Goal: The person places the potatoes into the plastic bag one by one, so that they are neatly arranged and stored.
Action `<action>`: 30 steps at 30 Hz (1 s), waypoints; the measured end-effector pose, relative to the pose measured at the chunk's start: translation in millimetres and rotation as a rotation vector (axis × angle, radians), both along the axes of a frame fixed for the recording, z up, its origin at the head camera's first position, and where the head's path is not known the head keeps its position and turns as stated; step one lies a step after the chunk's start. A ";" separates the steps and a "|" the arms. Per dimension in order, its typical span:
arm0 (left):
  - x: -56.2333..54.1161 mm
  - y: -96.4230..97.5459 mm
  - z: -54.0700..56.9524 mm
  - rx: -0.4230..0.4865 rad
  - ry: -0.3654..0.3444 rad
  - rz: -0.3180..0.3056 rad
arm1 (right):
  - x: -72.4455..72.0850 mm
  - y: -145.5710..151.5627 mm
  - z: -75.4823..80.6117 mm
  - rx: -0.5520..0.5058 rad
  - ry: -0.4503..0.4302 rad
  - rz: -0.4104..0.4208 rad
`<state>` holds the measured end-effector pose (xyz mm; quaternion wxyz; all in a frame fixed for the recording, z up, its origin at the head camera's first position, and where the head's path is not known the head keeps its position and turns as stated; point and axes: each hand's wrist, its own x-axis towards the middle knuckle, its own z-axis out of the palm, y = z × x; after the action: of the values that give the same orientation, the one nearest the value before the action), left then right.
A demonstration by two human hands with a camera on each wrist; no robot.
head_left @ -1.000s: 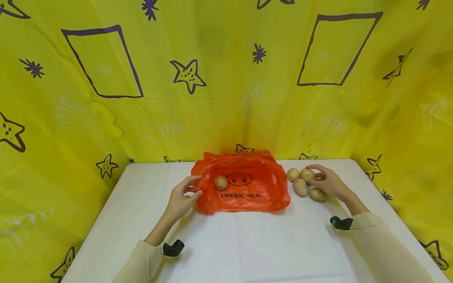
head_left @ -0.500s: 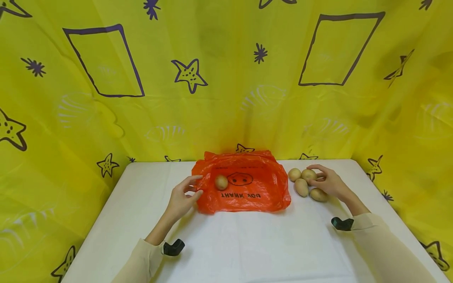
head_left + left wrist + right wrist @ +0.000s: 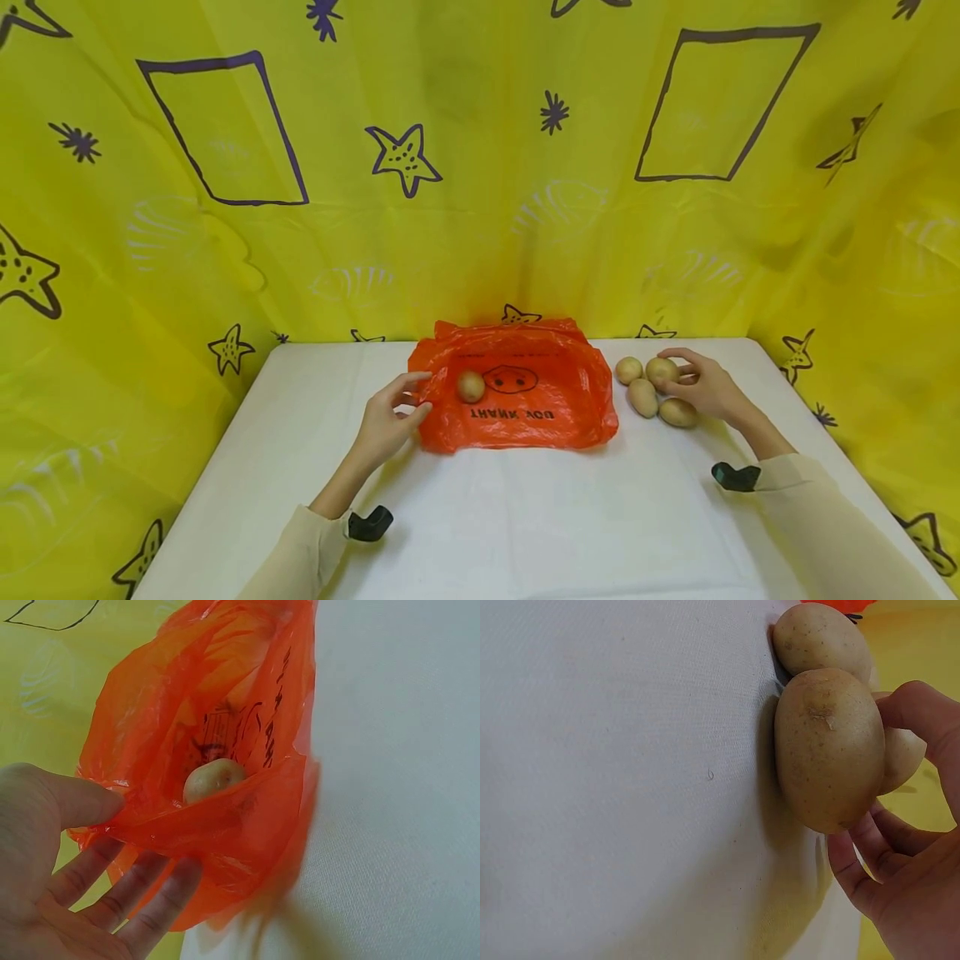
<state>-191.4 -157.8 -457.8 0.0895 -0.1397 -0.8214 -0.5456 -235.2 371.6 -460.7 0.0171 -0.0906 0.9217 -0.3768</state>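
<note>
A red plastic bag (image 3: 525,429) lies on the white table with its mouth spread. One potato (image 3: 471,386) sits inside, toward the left. My left hand (image 3: 384,429) pinches the bag's left rim, thumb over it and fingers beneath, as the left wrist view shows. To the right of the bag, my right hand (image 3: 712,387) holds the back potato (image 3: 663,371) of a small cluster between thumb and fingers. Around it lie a round potato (image 3: 629,370), an oval potato (image 3: 642,397) and a nearer potato (image 3: 678,412), which partly blocks the right wrist view.
The white-covered table (image 3: 525,517) runs up to a yellow patterned curtain (image 3: 480,250), which also hangs along both sides. Black wrist cameras (image 3: 371,523) sit at the sleeve cuffs.
My right hand and the potato it holds have shifted slightly to the right. The head view has drifted a little. My left hand keeps its place at the bag's rim.
</note>
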 end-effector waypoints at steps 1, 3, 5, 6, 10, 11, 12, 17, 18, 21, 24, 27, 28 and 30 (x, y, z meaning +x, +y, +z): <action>0.0 0.3 -0.2 -0.004 -0.003 0.004 | 0.2 0.0 0.5 0.002 0.002 -0.001; -0.2 1.4 -0.1 -0.016 -0.006 0.013 | 0.4 0.2 1.5 0.009 0.006 -0.006; -0.6 2.9 0.3 -0.023 -0.005 0.021 | 0.9 0.4 2.7 0.014 0.010 -0.011; -0.7 3.6 0.3 -0.029 -0.004 0.027 | 1.4 0.3 3.3 0.014 0.012 -0.013; -0.2 4.8 0.9 -0.032 0.002 0.038 | 3.3 0.0 5.1 0.009 0.030 -0.016; 0.1 4.6 1.1 -0.033 0.005 0.037 | 3.8 0.1 5.5 0.007 0.038 -0.016; 0.4 4.4 1.8 -0.033 0.003 0.035 | 4.3 0.2 5.8 0.005 0.047 -0.016; -0.7 1.5 1.7 -0.001 0.001 -0.003 | 6.5 1.6 7.0 -0.006 0.096 -0.014; -1.2 0.9 1.5 0.007 0.000 -0.009 | 7.1 1.7 7.5 -0.007 0.102 -0.014; -1.6 -0.4 1.5 0.014 0.001 -0.018 | 9.7 1.5 10.0 -0.006 0.112 -0.014; -1.7 -0.4 1.9 0.014 -0.002 -0.017 | 12.8 0.7 13.0 -0.005 0.119 -0.015; -1.6 -0.3 2.4 0.015 -0.012 -0.016 | 16.1 -0.5 16.2 -0.007 0.125 -0.010; -1.3 -0.2 2.5 0.017 -0.011 -0.017 | 17.2 -0.9 17.4 -0.010 0.129 -0.007; -0.8 0.3 2.8 0.019 -0.014 -0.013 | 18.9 -1.8 19.2 -0.014 0.147 0.001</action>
<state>-192.1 -157.5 -455.0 0.0814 -0.1406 -0.8159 -0.5548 -216.3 369.8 -441.5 -0.0510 -0.1185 0.9177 -0.3757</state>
